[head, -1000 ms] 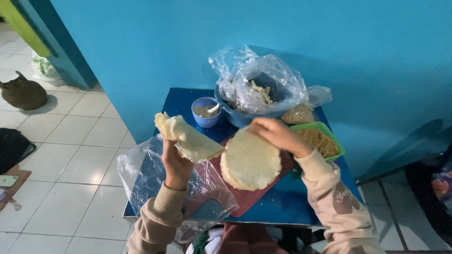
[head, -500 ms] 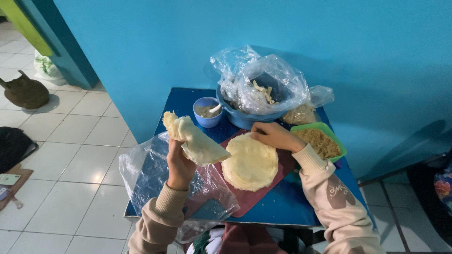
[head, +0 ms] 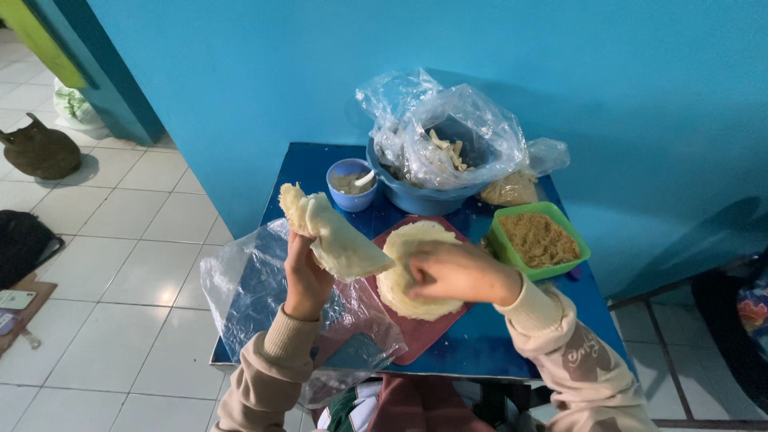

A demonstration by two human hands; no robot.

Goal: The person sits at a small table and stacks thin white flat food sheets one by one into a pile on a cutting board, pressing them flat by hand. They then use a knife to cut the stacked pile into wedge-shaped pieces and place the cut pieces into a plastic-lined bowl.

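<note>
My left hand [head: 306,278] holds up a stack of pale, floppy round wrappers [head: 336,236] above the table's left side. My right hand [head: 458,272] rests palm down on a single round wrapper [head: 408,244] that lies flat on a dark red board [head: 424,332]. A small blue cup [head: 350,184] with paste and a white spoon stands behind the board. A green square tub [head: 538,238] of brown crumbly filling sits to the right of my right hand.
A blue bowl [head: 424,196] lined with a clear plastic bag stands at the back of the blue table [head: 496,352]. A clear plastic sheet [head: 256,288] hangs over the table's left edge. Bags [head: 40,148] lie on the white tiled floor at left.
My right hand has lowered the single wrapper from a tilted hold down flat onto the red board. My left hand keeps the stack raised, shifted slightly.
</note>
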